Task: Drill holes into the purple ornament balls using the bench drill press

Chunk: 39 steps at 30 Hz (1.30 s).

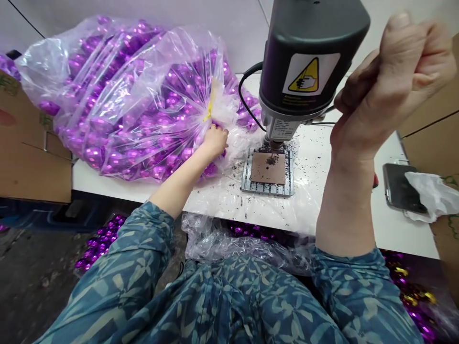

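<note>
Grip can't be told for left hand (215, 139) or right hand (390, 91); nearby loose plastic (237, 143) could be snagged if drill (311, 36) is run.

A workshop, with a bench drill press (308, 57).

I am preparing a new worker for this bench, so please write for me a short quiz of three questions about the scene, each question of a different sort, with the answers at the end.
1. Which is nearer to the yellow tie on the big bag?
A) the right hand
B) the left hand
2. True or false: a crumpled white tissue touches the dark phone.
3. Fill in the colour: the warning label on the black machine shows a ____ triangle.

Key: 1. B; 2. True; 3. yellow
</note>
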### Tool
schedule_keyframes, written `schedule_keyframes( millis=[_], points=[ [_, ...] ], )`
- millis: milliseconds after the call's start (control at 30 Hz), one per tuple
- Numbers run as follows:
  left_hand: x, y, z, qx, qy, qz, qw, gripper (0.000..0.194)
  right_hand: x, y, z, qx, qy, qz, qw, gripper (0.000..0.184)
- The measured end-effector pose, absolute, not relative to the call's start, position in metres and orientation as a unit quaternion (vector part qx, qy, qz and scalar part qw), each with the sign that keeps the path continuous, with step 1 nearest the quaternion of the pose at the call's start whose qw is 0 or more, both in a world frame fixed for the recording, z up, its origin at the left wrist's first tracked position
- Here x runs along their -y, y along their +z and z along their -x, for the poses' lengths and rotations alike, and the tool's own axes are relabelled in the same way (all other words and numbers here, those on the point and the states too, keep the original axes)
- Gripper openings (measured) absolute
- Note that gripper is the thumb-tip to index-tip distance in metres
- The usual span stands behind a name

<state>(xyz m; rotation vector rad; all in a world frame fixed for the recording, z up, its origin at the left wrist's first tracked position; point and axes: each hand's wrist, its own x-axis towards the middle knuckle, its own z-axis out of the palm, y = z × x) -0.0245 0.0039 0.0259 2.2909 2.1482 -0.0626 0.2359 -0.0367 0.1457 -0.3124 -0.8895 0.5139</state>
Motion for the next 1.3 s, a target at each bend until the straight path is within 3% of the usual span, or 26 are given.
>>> schedule_keyframes(
  millis=[233,333,400,500,600,767,967,1300],
  points=[
    [0.025,0.018,0.031,-0.647,-0.082,-0.758,-0.02,0.036,0.038,0.144,-0.235,0.431,0.232,0.152,0.859,0.039],
    [0.031,0.014,0.029,-0.643,-0.007,-0.765,0.003,0.042,0.037,0.143,-0.236,0.435,0.232,0.159,0.855,0.039],
    [0.032,0.016,0.03,-0.619,0.135,-0.771,0.068,0.05,0.036,0.142,-0.236,0.437,0.232,0.154,0.855,0.04],
    [0.034,0.021,0.027,-0.536,0.366,-0.718,0.251,0.051,0.035,0.142,-0.236,0.432,0.226,0.151,0.86,0.046],
    [0.043,0.023,0.015,-0.474,0.459,-0.623,0.42,0.047,0.035,0.142,-0.235,0.432,0.216,0.167,0.859,0.052],
    [0.06,0.012,-0.007,-0.468,0.45,-0.548,0.528,0.045,0.034,0.141,-0.232,0.442,0.192,0.196,0.854,0.052],
    [0.067,-0.007,-0.02,-0.477,0.411,-0.527,0.571,0.054,0.033,0.139,-0.231,0.432,0.199,0.231,0.849,0.039],
    [0.069,-0.027,-0.033,-0.461,0.423,-0.526,0.576,0.046,0.027,0.134,-0.231,0.44,0.155,0.198,0.862,0.047]
  ],
)
